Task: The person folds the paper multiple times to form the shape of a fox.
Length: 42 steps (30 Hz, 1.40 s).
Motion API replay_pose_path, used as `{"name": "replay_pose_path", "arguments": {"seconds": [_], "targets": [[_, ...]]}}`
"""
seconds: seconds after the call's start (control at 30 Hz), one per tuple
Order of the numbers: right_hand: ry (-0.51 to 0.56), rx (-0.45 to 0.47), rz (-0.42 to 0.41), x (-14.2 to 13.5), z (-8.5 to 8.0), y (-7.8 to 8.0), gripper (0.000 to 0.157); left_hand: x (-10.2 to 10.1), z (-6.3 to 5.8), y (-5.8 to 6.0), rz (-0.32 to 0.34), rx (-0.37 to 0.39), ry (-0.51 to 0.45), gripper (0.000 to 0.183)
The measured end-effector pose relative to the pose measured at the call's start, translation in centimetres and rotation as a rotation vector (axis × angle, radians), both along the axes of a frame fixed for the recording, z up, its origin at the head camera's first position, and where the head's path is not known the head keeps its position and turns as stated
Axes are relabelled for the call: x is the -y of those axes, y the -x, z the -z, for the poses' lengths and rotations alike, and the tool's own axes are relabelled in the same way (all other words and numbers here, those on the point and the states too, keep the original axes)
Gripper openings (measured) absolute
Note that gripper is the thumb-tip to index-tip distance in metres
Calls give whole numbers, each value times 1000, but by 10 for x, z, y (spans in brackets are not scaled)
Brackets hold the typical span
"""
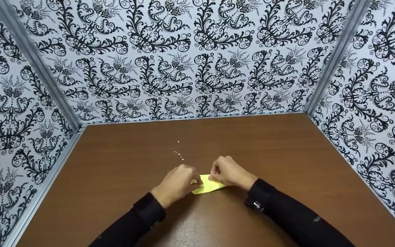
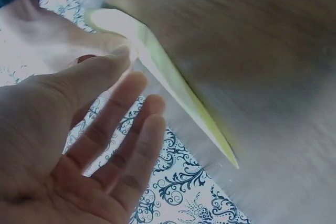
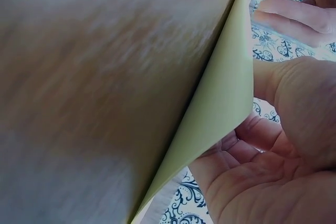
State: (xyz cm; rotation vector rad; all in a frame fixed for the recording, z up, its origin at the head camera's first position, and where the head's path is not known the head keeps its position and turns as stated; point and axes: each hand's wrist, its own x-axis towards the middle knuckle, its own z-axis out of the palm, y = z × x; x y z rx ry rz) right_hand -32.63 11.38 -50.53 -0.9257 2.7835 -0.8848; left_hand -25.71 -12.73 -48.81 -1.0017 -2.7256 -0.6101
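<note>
Pinches yellow paper (image 1: 212, 185) at lower centre of the head view, left part in left hand (image 1: 179, 182), right part in right hand (image 1: 231, 172). Has wide tabletop (image 1: 122, 164) around, reaching the patterned wall (image 1: 190, 68) above. Shows three extended left fingers (image 2: 101, 129) only in left wrist view.

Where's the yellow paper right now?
In the head view, the yellow paper is below and slightly right of centre, between the left hand and the right hand, over the brown table.
</note>
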Motion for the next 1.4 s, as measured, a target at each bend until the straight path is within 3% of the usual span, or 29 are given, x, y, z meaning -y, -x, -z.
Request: {"name": "replay_pose_path", "arguments": {"seconds": [0.1,0.2,0.43,0.7,0.83,1.13,1.4], "targets": [[-4,-9,-3,0,1,0,17,-3,3,1,32,-45,49,9],[-9,-20,-11,-1,1,0,17,-6,4,3,54,-40,72,15],[-25,-32,-14,0,0,1,18,-9,9,6,42,-59,120,32],[-27,-32,10,1,0,-2,19,-8,12,6,50,-81,133,38],[-10,-50,0,-1,-5,-4,17,-5,13,8,63,-73,134,36],[36,-86,-14,-4,-35,-17,13,-1,15,13,85,-76,120,29],[-1,-26,-92,-7,-20,-27,18,-3,17,10,76,-62,121,12]]}}
